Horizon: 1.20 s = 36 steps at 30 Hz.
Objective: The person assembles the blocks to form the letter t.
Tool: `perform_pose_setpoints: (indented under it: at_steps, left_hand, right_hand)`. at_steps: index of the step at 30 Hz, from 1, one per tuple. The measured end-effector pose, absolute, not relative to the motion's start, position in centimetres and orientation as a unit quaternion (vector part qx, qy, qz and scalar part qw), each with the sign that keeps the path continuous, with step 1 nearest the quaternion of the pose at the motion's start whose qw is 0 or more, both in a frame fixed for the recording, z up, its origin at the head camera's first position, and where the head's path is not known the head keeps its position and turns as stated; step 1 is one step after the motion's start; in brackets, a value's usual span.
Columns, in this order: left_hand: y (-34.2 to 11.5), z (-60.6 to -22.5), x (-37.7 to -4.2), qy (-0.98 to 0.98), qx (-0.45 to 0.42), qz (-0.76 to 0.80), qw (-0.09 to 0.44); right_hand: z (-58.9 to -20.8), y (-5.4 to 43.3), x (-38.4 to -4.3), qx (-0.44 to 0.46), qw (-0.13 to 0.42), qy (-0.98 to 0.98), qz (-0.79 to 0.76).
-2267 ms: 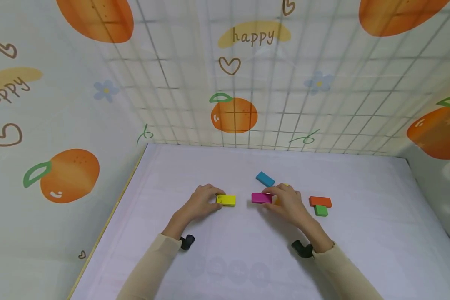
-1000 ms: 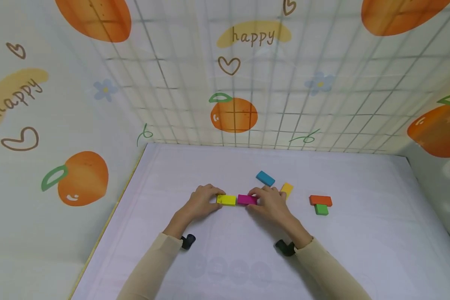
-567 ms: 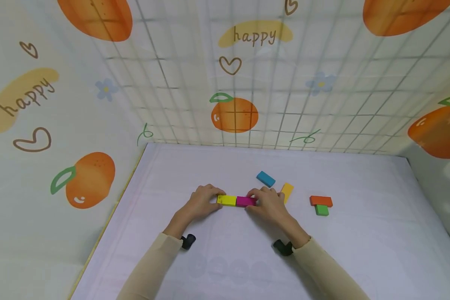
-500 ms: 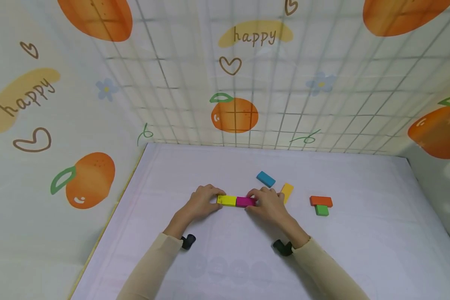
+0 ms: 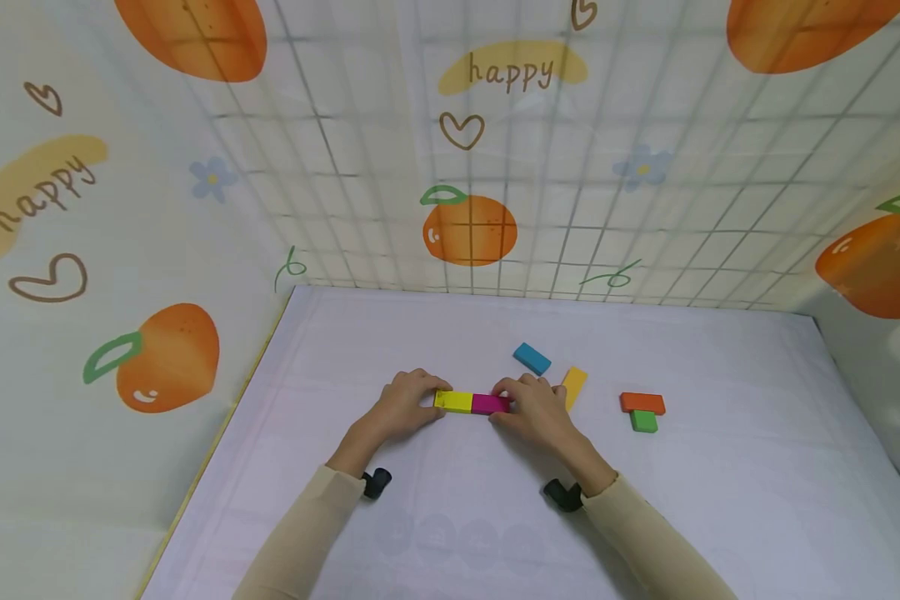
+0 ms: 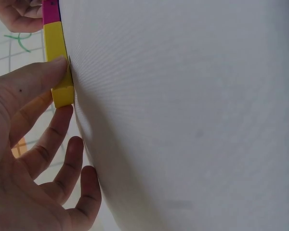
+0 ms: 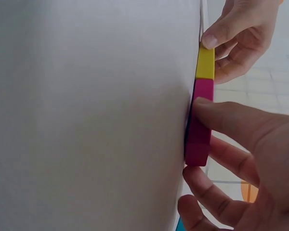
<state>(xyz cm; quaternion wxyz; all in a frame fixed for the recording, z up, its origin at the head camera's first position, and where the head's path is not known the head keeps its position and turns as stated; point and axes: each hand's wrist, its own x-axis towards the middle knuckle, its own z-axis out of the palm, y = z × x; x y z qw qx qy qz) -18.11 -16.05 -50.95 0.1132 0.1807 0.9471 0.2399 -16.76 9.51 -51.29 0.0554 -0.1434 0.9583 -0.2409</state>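
Note:
In the head view a yellow block (image 5: pixel 453 402) and a magenta block (image 5: pixel 489 404) lie end to end on the white table. My left hand (image 5: pixel 405 404) pinches the yellow block's left end between thumb and fingers. At the other end, my right hand (image 5: pixel 537 408) pinches the magenta block the same way. The left wrist view shows the thumb on the side of the yellow block (image 6: pixel 57 57), with the other fingers spread below. Up close in the right wrist view, the magenta block (image 7: pixel 201 125) meets the yellow one's end.
Behind the right hand lie a blue block (image 5: pixel 532 358) and an orange-yellow block (image 5: pixel 575 385), the latter partly covered by that hand. Farther right, a red-orange block (image 5: pixel 642 402) sits against a small green block (image 5: pixel 644 422). A printed curtain (image 5: pixel 360 225) rises behind the white table (image 5: pixel 750 400).
My right hand has brought the magenta block leftward until its end met the yellow block, uncovering more of the orange-yellow block. The left hand has stayed in place.

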Motion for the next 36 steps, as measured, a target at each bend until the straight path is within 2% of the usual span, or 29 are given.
perform_pose_setpoints:
  at_steps: [18,36]
  left_hand:
    - [-15.87,-51.24,-18.08,0.948,0.179,0.239,0.108]
    - [-15.88,-51.17,-18.18,0.949,0.17,0.239,0.118]
  right_hand:
    - [-51.77,9.61,-16.78,-0.15,0.044,0.959,-0.236]
    - [-51.34,10.13,-17.09,-0.16,0.062,0.952,-0.253]
